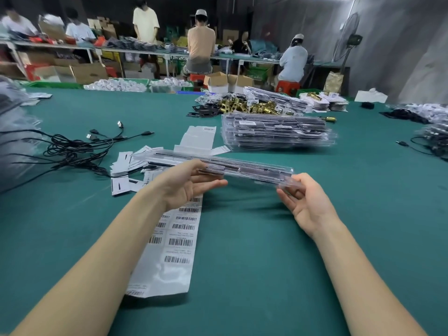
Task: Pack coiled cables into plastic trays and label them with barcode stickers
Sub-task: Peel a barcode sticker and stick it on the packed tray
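Observation:
A clear plastic tray with dark contents hangs level above the green table, seen nearly edge-on. My left hand pinches it near its left part, thumb on top and fingers beneath. My right hand holds its right end, fingers under the rim. A long sheet of barcode stickers lies on the table under my left forearm. Loose black cables with USB plugs sprawl at the left.
A stack of filled clear trays stands beyond the held tray. White paper cards lie left of centre. Brass parts and packets lie further back, more cables at the right. Several people work at benches behind.

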### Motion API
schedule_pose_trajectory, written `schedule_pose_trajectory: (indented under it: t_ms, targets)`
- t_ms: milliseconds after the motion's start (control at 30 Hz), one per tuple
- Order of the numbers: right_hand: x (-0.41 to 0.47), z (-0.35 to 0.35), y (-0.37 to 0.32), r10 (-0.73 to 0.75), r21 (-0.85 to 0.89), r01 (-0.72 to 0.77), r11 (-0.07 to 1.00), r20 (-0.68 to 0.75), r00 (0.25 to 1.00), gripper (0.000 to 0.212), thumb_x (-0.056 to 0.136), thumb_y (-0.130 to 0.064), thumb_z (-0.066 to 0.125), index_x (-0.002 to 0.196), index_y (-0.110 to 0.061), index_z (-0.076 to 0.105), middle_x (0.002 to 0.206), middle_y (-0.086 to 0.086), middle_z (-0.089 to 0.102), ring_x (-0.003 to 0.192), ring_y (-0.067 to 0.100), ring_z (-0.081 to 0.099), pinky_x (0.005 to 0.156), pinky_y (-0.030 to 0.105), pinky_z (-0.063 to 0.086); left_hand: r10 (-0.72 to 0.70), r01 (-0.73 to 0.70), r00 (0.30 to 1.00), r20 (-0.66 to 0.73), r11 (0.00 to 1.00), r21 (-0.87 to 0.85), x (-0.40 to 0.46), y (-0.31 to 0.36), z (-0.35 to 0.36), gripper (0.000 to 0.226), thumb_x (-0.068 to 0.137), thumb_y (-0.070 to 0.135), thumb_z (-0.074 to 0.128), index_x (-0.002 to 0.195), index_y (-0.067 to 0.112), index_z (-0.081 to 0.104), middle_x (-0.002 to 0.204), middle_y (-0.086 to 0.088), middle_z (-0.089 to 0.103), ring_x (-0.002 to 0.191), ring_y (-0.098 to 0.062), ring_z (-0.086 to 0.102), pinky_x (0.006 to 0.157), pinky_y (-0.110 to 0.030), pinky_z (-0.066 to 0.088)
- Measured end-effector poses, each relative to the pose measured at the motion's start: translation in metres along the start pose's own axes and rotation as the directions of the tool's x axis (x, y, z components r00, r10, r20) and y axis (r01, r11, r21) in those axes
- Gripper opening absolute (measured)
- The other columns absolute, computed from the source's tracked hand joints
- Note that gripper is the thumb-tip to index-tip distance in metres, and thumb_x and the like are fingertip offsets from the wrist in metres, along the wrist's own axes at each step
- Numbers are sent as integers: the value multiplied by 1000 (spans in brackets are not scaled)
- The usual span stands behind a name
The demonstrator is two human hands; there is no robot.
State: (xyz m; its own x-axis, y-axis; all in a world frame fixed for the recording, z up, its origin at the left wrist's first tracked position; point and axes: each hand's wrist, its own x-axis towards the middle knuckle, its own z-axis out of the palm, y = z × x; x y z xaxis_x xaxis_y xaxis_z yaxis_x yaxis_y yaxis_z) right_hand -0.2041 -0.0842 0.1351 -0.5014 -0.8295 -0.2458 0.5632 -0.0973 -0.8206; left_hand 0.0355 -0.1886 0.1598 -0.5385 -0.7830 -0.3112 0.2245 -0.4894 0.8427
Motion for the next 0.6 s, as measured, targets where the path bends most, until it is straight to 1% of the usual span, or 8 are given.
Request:
schedule_pose_trajectory:
  t_ms: [167,233,267,300,367,433,500,600]
  targets:
    - [2,3,0,17,-10,-18,1000,-81,997,17,97,-20,60,103,-5,55,83,13,67,59,17,71,54,23,57,59,-59,998,33,998,-7,-1,-1,4,24,101,12,52,114,-5,63,111,-25,71,98,-35,73,73,-26,62]
    - [4,3,2,-100,-118,82,990,-156,983,17,97,-24,61,106,-11,55,96,11,63,65,17,71,60,27,60,77,-77,997,18,997,-26,0,-3,6,24,102,15,53,114,-4,62,111,-24,71,98,-34,73,72,-26,61]
    - [5,1,3,-216,-270,162,949,-182,959,17,95,-29,62,107,-17,58,100,7,62,70,15,70,67,30,60,87,-86,996,7,996,-30,1,-5,7,25,102,18,54,114,-3,62,110,-24,71,97,-33,73,72,-26,61]
    - [6,0,4,-354,-455,248,855,-165,920,15,93,-34,64,105,-25,62,104,1,63,77,11,67,75,31,58,96,-96,995,-4,995,-29,2,-6,7,27,102,21,55,114,-2,62,109,-24,72,96,-33,73,70,-25,61]
    - [1,0,3,-564,-682,430,592,31,825,8,88,-44,67,93,-37,69,108,-12,67,92,0,62,89,25,50,108,-108,994,-14,994,-20,3,-8,8,31,100,27,58,114,0,62,106,-23,73,96,-33,74,66,-24,60]
    - [-4,3,3,-618,-730,595,336,306,724,10,83,-48,69,87,-39,71,103,-21,70,102,-1,61,92,17,45,125,-125,992,-7,992,-5,4,-7,8,38,96,32,64,117,0,62,105,-22,74,96,-32,74,66,-23,60]
    - [-7,11,2,-610,-724,676,133,478,632,10,82,-44,72,89,-37,72,96,-23,71,99,2,64,91,22,48,160,-160,987,-17,987,11,4,-7,8,44,92,34,68,119,1,61,103,-20,74,96,-30,74,65,-22,59]
    - [-8,25,-9,-612,-730,683,16,533,584,7,82,-44,73,88,-39,75,88,-24,72,87,3,67,82,35,57,200,-200,979,-46,980,2,6,-3,5,44,91,37,70,118,3,62,101,-18,75,94,-30,75,64,-23,59]
